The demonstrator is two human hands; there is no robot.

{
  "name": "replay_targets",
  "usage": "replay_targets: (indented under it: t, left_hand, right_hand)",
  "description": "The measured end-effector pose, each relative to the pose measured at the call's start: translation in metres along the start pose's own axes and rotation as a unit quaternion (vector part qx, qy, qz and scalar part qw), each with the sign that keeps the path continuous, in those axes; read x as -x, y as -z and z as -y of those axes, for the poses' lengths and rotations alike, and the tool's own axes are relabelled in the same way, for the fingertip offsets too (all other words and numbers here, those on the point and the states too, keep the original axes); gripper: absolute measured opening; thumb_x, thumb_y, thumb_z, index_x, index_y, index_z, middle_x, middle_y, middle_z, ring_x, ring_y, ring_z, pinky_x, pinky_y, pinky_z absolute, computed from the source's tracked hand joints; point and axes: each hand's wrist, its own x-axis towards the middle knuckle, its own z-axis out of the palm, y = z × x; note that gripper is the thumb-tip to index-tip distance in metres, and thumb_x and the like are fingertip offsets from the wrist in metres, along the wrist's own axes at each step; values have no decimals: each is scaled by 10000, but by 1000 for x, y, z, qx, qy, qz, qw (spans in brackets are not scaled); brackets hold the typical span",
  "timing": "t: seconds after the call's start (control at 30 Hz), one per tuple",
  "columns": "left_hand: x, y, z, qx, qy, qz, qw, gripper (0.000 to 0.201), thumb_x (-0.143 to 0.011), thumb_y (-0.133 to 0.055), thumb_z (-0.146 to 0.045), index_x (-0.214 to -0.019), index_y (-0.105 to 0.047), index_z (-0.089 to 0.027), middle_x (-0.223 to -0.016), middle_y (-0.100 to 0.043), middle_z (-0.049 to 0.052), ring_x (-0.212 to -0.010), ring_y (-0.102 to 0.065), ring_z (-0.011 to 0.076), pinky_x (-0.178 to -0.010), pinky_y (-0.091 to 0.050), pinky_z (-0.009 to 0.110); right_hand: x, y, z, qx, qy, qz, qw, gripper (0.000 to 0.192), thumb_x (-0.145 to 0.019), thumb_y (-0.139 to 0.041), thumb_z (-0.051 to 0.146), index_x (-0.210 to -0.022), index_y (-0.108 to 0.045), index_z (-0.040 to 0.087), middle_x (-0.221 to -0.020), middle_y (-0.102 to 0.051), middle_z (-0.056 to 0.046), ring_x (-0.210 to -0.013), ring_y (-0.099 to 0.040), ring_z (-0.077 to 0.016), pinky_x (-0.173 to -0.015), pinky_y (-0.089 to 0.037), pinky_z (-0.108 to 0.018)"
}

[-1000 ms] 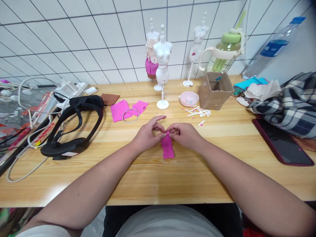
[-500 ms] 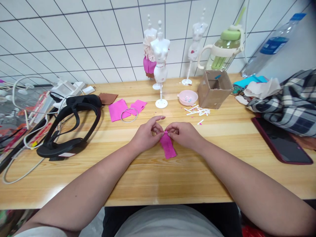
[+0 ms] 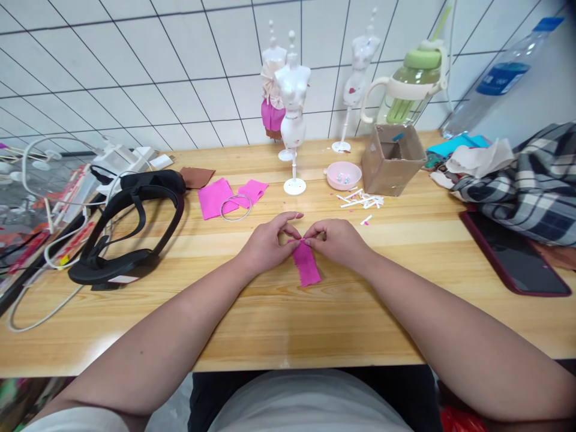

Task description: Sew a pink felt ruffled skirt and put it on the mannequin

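A narrow strip of magenta fabric (image 3: 307, 267) hangs from my fingertips just above the wooden table. My left hand (image 3: 272, 243) pinches its top edge on the left, thumb against a finger, with the index finger raised. My right hand (image 3: 337, 240) pinches the same edge on the right, its fingertips close to the left ones. The top edge is partly hidden by my fingers. Beyond my hands stands a bare white mini dress form (image 3: 294, 108). To its left lie pink fabric pieces (image 3: 215, 198) with a metal ring (image 3: 236, 208) over them.
Left are a black headset (image 3: 130, 234) and white cables. Behind stand a dressed mini form (image 3: 272, 90) and another white one (image 3: 357, 78). A pink bowl of beads (image 3: 344, 176), paper strips (image 3: 362, 198), cardboard box (image 3: 391, 159), green-lidded jug (image 3: 409, 90) and phone (image 3: 513, 252) are right.
My fingertips have shifted slightly along the fabric's top edge, which looks pulled a little wider. The strip stays in both hands. The camera view has tilted very slightly.
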Motion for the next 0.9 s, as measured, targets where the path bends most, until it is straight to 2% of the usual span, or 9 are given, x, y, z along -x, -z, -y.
replay_targets:
  t: [0.1,0.2,0.27,0.4,0.53,0.7,0.9]
  left_hand:
    - [0,-1,0,-6,5,8,1000,555,-794,-632,-188,-1325,-473,-225,-872,-745,-4,-798,-688,157,-779,-491,278]
    - [0,-1,0,-26,0,9,1000,568,-790,-615,-161,-1331,-455,-233,-861,-746,-17,-787,-688,151,-754,-490,269]
    - [-1,-1,0,-42,-12,8,999,567,-789,-610,-154,-1328,-454,-234,-863,-745,-18,-793,-686,152,-747,-488,268]
    - [-3,-3,2,-62,-44,7,997,525,-797,-601,-158,-1297,-461,-232,-866,-745,-11,-813,-684,159,-751,-484,278]
    - [-5,-4,4,-75,-72,1,995,457,-794,-601,-155,-1234,-491,-213,-860,-737,-4,-801,-681,161,-772,-481,296]
    - [-5,-3,6,-97,-123,-2,988,394,-781,-574,-106,-1155,-524,-217,-840,-707,-16,-801,-671,158,-804,-468,307]
    - [-4,-3,6,-104,-134,12,985,347,-786,-559,-110,-1113,-525,-218,-837,-691,-10,-790,-654,165,-771,-471,301]
  right_hand:
    - [-1,1,-3,6,4,11,1000,126,-805,-660,283,-863,-770,260,-775,-735,21,-638,-589,-128,-591,-392,-247]
    - [-1,2,-8,9,15,0,1000,269,-787,-666,276,-1045,-739,262,-963,-748,21,-692,-607,-125,-648,-428,-252]
    - [-1,2,-8,17,19,-6,1000,336,-774,-674,273,-1107,-714,261,-1015,-739,17,-753,-622,-136,-688,-442,-256]
    - [1,1,-1,68,39,-3,997,195,-800,-655,301,-970,-742,257,-940,-727,1,-846,-633,-167,-713,-427,-272]
    - [2,-1,7,96,32,-9,995,115,-811,-625,247,-846,-733,259,-847,-709,14,-786,-620,-155,-636,-377,-265]
    - [3,1,5,107,58,-10,993,142,-814,-609,205,-844,-738,256,-834,-709,15,-761,-613,-148,-648,-375,-262]
    - [4,6,-1,99,106,7,989,182,-832,-614,196,-939,-747,257,-884,-741,20,-743,-621,-140,-674,-397,-253]
